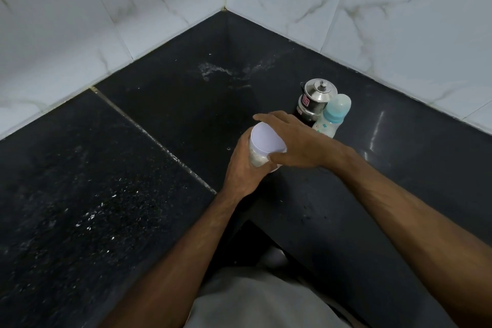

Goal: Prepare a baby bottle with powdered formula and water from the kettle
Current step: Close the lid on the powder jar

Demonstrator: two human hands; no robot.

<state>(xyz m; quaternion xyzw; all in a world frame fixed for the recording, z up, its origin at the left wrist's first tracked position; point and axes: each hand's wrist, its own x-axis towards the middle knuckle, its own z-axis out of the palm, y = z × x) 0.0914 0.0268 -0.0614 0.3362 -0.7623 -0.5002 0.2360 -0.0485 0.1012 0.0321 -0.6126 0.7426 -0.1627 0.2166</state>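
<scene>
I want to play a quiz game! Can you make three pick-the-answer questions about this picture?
1. Where is the baby bottle with the blue collar?
A. beside the steel kettle
B. on the floor
C. in a hand

2. What colour is the lid of the clear plastic powder jar?
A. red
B. white
C. green

3. What is the left hand doing?
A. waving
B. pointing
C. gripping the jar

Answers: 1 A, they stand together on the black counter. 2 B, its top looks white. 3 C, fingers wrap its side, while the right hand grasps the lid.

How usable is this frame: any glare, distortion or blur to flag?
Head view: wide-angle bending of the tile lines; a glare streak on the counter at right; dim, flat light; both hands on the jar, kettle and bottle reasonably sharp.
</scene>
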